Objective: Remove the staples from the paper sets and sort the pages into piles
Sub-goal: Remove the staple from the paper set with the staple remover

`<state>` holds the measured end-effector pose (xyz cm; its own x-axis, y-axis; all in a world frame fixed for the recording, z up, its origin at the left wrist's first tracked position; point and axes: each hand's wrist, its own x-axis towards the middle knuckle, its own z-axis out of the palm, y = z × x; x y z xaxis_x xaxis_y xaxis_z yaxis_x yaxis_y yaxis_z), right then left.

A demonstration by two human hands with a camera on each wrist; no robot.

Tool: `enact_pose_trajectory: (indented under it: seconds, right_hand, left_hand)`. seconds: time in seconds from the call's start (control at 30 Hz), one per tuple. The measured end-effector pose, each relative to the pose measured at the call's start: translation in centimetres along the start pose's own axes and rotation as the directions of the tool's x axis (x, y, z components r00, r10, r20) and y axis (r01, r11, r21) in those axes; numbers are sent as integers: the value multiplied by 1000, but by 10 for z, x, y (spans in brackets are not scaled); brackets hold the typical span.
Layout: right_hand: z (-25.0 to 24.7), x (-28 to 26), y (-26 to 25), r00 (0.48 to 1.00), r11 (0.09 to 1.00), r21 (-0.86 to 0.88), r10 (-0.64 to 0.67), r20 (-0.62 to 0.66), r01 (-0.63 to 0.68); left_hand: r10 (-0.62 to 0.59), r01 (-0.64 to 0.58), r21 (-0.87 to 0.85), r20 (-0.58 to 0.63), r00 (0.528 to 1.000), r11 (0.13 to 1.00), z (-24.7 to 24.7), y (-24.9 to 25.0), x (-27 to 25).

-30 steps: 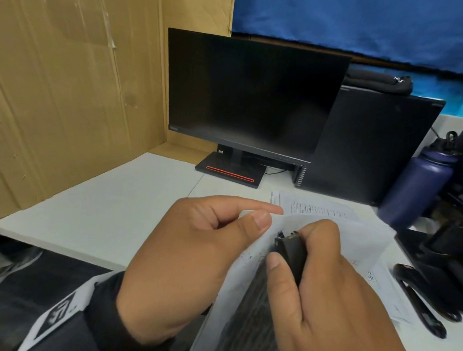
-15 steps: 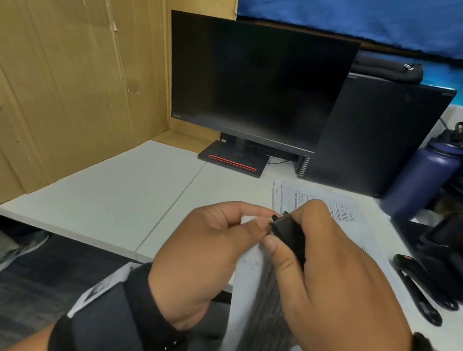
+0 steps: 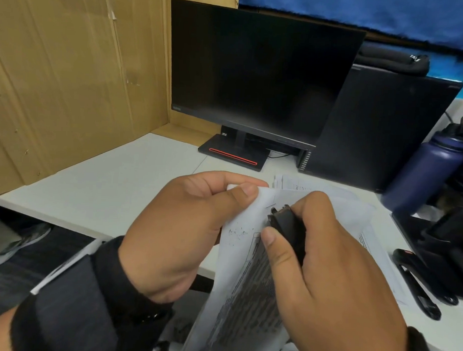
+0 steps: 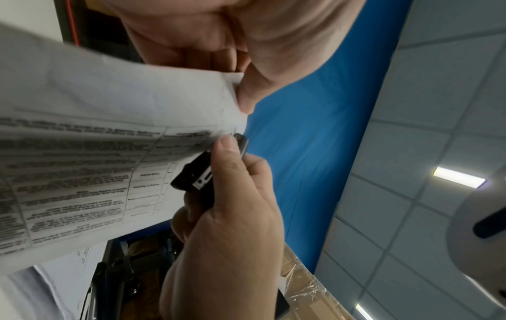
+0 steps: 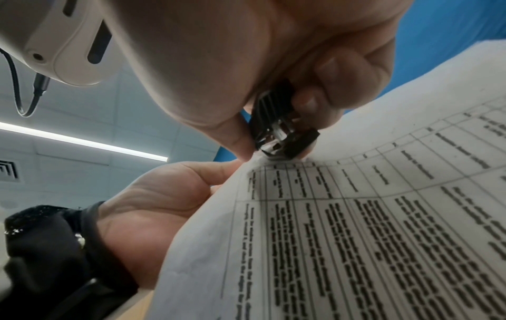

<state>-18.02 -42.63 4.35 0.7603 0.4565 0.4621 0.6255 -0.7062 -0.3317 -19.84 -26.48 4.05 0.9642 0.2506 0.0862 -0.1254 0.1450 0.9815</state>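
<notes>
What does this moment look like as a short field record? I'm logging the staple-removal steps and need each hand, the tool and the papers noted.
left hand: pinches the top corner of the paper set, held up off the desk
right hand: grips the black staple remover
tool position: its tip is at the paper's top corner, beside the left thumb
staple: too small to tell whether it is out
other pages: lying on the white desk behind the hands
nearby: dark monitor, blue bottle

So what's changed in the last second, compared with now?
Little: the left hand shifted its pinch on the paper set corner, exposing more white corner beside the staple remover. The right hand grips it as before. The papers on the desk remain.
</notes>
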Motion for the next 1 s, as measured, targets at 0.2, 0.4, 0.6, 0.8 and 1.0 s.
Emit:
enact_pose_trajectory:
  seconds: [0.2, 0.4, 0.6, 0.8, 1.0]
  right_hand:
    - [-5, 0, 0, 996, 997, 53, 43, 81, -47]
    - [-9, 5, 5, 985, 992, 75, 88, 151, -101]
    - [24, 0, 2, 981, 999, 17, -26, -192, 30]
    - [30, 3, 9, 961, 997, 35, -52, -273, 64]
    - [37, -1, -1, 936, 996, 31, -65, -346, 80]
  left_hand:
    - [134, -128, 186, -18, 991, 974, 4, -7, -3]
    - [91, -89, 193, -5, 996, 977, 6, -13, -3]
    - [-150, 170, -234, 101, 984, 957, 1, -7, 4]
    - [-80, 104, -172, 139, 987, 980, -3, -1, 4]
    - [-1, 2, -18, 49, 999, 1000, -3, 1, 5]
